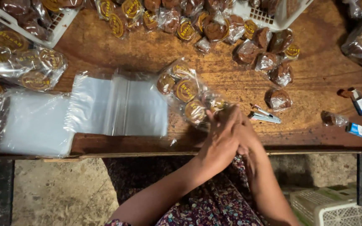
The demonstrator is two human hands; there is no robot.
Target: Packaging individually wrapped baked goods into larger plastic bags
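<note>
Two hands meet at the near edge of a worn wooden table (315, 79). Left hand (221, 140) overlaps right hand (244, 133), fingers pinched together on the end of a clear packed bag (187, 94). Stapler (265, 116) just right; empty clear bags (118, 104) left; wrapped cakes (269, 54) beyond; concrete floor (59, 192) below.

On the wooden table (306, 79): two hands (227, 134), one stapler (265, 116), two small blue-and-white boxes (357, 129). Two white baskets (273, 16) sit at the far edge. Wrapped brown cakes (269, 58) too many and overlapping to count.
</note>
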